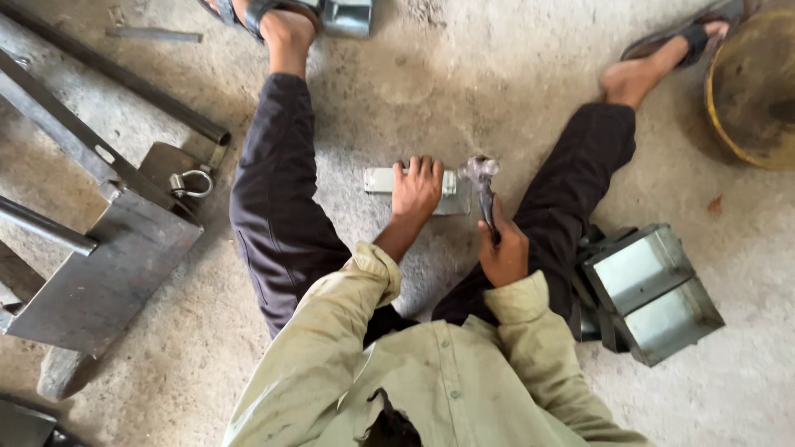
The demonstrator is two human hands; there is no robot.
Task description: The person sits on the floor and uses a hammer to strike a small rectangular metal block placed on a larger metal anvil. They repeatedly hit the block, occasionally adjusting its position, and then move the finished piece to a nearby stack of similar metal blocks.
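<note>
Two hands work over a small sheet-metal piece [383,180] lying flat on the concrete floor [464,74] between the seated person's spread legs. Left of that piece lies a steel plate with a shackle [192,184]. On the piece itself, the left hand [416,189] presses palm-down, fingers spread, hiding its middle. Just right of the piece, the right hand [503,251] is clenched round a hammer [482,182], handle mostly hidden, head at the piece's right edge. Farther right sit folded metal boxes [650,291]; bare floor lies beyond the piece.
</note>
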